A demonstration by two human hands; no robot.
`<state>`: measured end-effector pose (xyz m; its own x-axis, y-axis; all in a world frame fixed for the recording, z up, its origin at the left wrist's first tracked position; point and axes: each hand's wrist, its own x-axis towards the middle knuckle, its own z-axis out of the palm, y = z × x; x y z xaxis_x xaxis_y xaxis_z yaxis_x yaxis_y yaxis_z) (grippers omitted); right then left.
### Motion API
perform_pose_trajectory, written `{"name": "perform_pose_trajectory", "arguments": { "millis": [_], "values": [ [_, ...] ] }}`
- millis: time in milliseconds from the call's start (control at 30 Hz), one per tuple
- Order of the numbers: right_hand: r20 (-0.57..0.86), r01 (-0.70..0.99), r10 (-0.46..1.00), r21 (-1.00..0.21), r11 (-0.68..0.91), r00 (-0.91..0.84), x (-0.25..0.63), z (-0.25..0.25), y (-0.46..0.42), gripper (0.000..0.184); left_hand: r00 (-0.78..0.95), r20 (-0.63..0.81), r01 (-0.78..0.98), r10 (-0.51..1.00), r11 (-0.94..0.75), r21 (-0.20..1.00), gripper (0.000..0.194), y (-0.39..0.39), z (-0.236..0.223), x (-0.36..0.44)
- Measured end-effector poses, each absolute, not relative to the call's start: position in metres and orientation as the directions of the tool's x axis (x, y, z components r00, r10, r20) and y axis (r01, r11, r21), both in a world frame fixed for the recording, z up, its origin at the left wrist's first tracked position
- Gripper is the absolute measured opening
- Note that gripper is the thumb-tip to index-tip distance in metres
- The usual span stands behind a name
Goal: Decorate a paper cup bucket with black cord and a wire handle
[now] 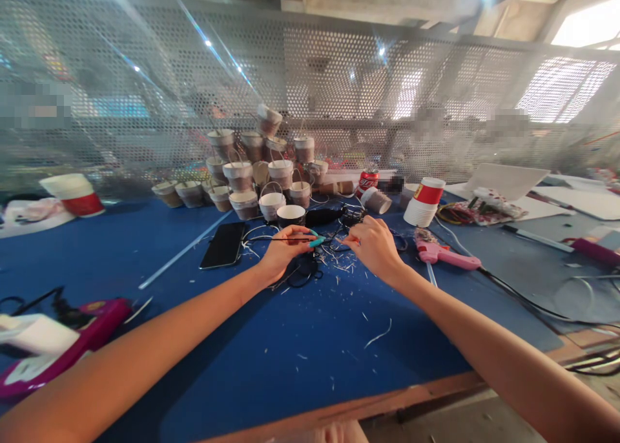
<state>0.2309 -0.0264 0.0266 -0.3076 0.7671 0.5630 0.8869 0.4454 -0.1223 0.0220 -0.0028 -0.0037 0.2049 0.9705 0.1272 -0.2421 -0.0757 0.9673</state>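
Observation:
My left hand [281, 252] is closed around a small teal-handled tool [317, 241] above the blue table; its kind is not clear. A thin dark strand runs across these fingers. To the right, my right hand [374, 244] is closed with its fingertips pinched together, and whatever they hold is too small to make out. Between and below the hands lie black cord [304, 275] and scattered white clippings [341, 262]. A dark cup with a white inside [291, 216] stands just behind my left hand. Beside that hand rests a black phone [223, 245].
Several small handled pots [238, 176] are stacked at the back against a perforated metal screen [334, 75]. A pink glue gun [450, 257], stacked paper cups [422, 209] and a red can [369, 178] stand rightward. A magenta device [104, 320] lies at left.

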Motion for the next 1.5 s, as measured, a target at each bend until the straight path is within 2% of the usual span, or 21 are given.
{"name": "perform_pose_trajectory", "arguments": {
  "millis": [167,367,633,833,1033,1500],
  "values": [
    [0.577,0.895,0.75,-0.073,0.44,-0.322,0.2295,0.0271,-0.0279,0.025,0.178,0.129,-0.231,0.975,-0.086,0.969,0.025,-0.0035,-0.0028,0.0231],
    [0.596,0.892,0.742,-0.092,0.442,-0.307,0.2294,0.0258,-0.0275,0.028,0.162,0.102,-0.266,0.981,-0.056,0.962,0.021,-0.002,-0.0044,0.0225],
    [0.612,0.882,0.727,-0.098,0.461,-0.312,0.2286,0.0215,-0.0265,0.026,0.111,0.102,-0.363,0.989,-0.055,0.93,0.032,0.0015,-0.0068,0.0226],
    [0.636,0.874,0.703,-0.09,0.477,-0.318,0.2289,0.0207,-0.0261,0.027,0.104,0.059,-0.324,0.993,-0.022,0.946,0.031,0.0006,-0.0053,0.0233],
    [0.637,0.875,0.701,-0.084,0.477,-0.322,0.2281,0.022,-0.0264,0.028,0.194,0.027,-0.222,0.981,0.017,0.975,0.028,-0.0026,-0.0023,0.0234],
    [0.618,0.879,0.71,-0.063,0.473,-0.338,0.2304,0.0227,-0.0256,0.028,0.17,0.026,-0.147,0.985,-0.001,0.989,0.025,-0.0053,-0.0026,0.0267]
  ]
}}
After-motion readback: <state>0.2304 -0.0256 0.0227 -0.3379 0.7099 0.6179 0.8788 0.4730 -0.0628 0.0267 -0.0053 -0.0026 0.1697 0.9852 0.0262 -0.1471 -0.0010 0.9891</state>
